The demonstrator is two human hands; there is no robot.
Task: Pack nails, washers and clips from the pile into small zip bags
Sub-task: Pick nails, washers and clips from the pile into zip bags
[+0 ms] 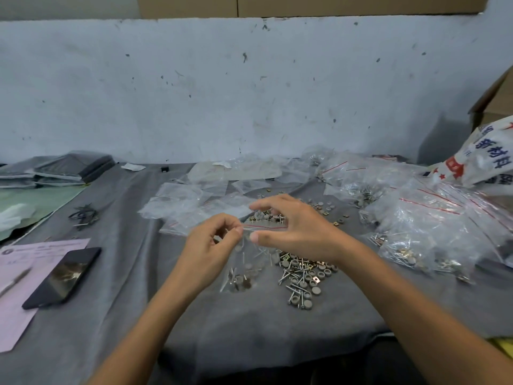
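Note:
A small clear zip bag with a red line along its top hangs over the grey cloth, with nails and washers gathered at its bottom. My left hand pinches the bag's top left corner. My right hand pinches the top edge farther right, thumb under and fingers over the red strip. The loose pile of nails, washers and brass clips lies just right of the bag, partly under my right wrist.
Empty zip bags lie behind my hands. Filled bags are heaped at the right, under a printed sack. A black phone and a pen rest on pink paper at the left. A wall runs behind the table.

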